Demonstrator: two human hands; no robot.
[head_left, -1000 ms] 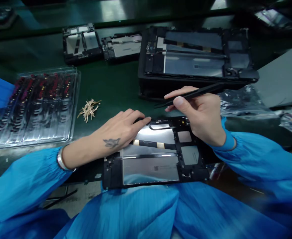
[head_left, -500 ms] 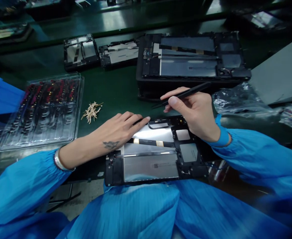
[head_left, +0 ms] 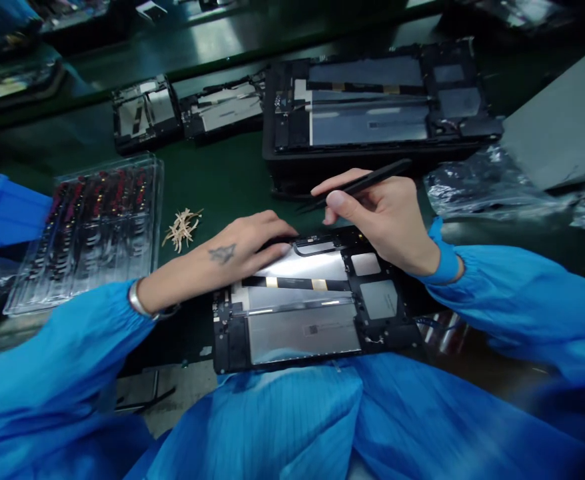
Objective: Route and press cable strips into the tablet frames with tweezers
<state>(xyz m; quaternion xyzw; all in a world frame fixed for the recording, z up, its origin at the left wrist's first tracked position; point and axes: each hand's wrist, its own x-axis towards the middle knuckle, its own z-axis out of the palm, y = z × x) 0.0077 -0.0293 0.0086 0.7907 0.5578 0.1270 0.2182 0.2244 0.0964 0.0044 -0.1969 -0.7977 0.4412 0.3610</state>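
Note:
An opened tablet (head_left: 302,327) lies in front of me, with silver battery panels and a dark tape strip across its black frame. My left hand (head_left: 250,243) rests over its far left edge, fingers curled at the rim and thumb on the silver surface. Black tweezers (head_left: 372,179) are in my right hand (head_left: 390,217), held like a pen. Their thin tips point left, just above and beyond the tablet's far edge. The side of the right hand is close to the frame's top right corner; whether it touches cannot be seen.
Beyond lies another opened tablet (head_left: 367,107) on a black block, beside two smaller opened devices (head_left: 147,113) (head_left: 227,107). At left are a clear tray (head_left: 87,247) of small circuit parts, a blue bin (head_left: 12,210) and a pile of beige strips (head_left: 182,229). Plastic bags (head_left: 477,187) lie at right.
My left hand has shifted, its fingers now bent at the far edge rather than stretched across the tablet. The tweezers have moved slightly left with my right hand. The camera view has tilted a little.

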